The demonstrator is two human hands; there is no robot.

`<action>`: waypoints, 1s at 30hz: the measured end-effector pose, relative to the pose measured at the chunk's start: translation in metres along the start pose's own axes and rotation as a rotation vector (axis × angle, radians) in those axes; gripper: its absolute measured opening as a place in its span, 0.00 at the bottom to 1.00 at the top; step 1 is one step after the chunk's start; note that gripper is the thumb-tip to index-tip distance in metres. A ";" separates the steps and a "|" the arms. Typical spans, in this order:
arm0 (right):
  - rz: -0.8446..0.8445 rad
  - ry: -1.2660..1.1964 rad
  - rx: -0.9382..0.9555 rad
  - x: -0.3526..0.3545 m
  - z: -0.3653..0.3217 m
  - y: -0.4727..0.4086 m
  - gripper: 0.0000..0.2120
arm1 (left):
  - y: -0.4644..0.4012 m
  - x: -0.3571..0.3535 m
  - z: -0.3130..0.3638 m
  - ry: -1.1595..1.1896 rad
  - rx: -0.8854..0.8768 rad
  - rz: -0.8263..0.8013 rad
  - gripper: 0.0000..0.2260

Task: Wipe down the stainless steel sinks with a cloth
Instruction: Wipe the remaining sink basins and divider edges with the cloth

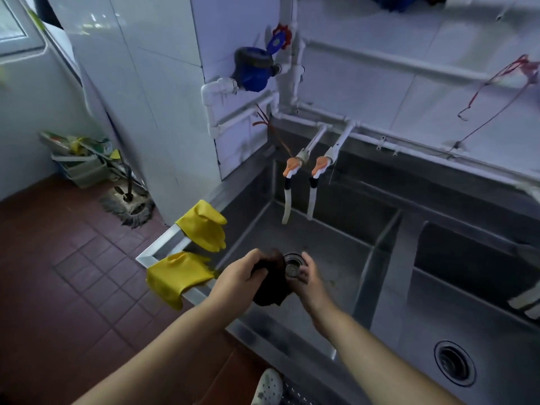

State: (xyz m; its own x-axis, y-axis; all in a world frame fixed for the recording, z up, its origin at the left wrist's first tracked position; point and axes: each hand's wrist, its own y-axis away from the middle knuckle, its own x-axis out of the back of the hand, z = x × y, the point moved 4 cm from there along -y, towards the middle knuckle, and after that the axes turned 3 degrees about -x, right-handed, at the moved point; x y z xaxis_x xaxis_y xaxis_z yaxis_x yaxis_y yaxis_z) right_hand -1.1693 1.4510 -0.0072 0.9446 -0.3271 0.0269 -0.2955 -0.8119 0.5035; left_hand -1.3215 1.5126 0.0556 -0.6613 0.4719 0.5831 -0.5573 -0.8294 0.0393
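A dark brown cloth (271, 285) hangs bunched over the left stainless steel sink (336, 258). My left hand (239, 273) grips the cloth's top from the left. My right hand (308, 276) holds a small metal drain strainer (292, 270) just right of the cloth, fingers curled round it. The open drain hole (293, 257) shows right behind both hands. A second basin (409, 331) with its own drain (454, 362) lies to the right.
Two yellow rubber gloves (201, 225) (175, 276) drape over the sink's left rim. Two taps with orange handles (292, 165) (320, 163) and hoses hang over the left basin. A mop (128, 200) and stacked bins (83, 165) stand on the red tile floor.
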 end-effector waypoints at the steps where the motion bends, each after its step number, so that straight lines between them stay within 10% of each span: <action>1: -0.007 0.072 0.032 0.001 -0.005 -0.016 0.40 | -0.013 0.001 -0.006 -0.019 0.007 -0.035 0.13; 6: -0.060 0.458 0.154 -0.005 -0.021 -0.094 0.41 | -0.077 0.003 -0.036 -0.146 0.003 -0.234 0.05; 15: -0.162 0.781 -0.001 -0.007 0.022 -0.172 0.04 | -0.144 -0.023 -0.118 -0.263 0.162 -0.320 0.05; 23: -0.076 0.832 -0.307 -0.006 0.097 -0.176 0.04 | -0.162 -0.085 -0.192 -0.426 0.419 -0.628 0.14; 30: -0.026 1.007 -0.332 -0.005 0.136 -0.196 0.24 | -0.193 -0.075 -0.204 -0.547 0.233 -0.658 0.16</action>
State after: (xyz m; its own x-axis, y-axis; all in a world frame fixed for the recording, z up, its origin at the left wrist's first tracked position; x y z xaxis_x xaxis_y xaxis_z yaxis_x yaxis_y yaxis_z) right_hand -1.1355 1.5459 -0.2235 0.6777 0.3637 0.6391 -0.3631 -0.5902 0.7210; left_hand -1.2671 1.6988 -0.1613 0.1230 0.7149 0.6883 -0.5844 -0.5084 0.6325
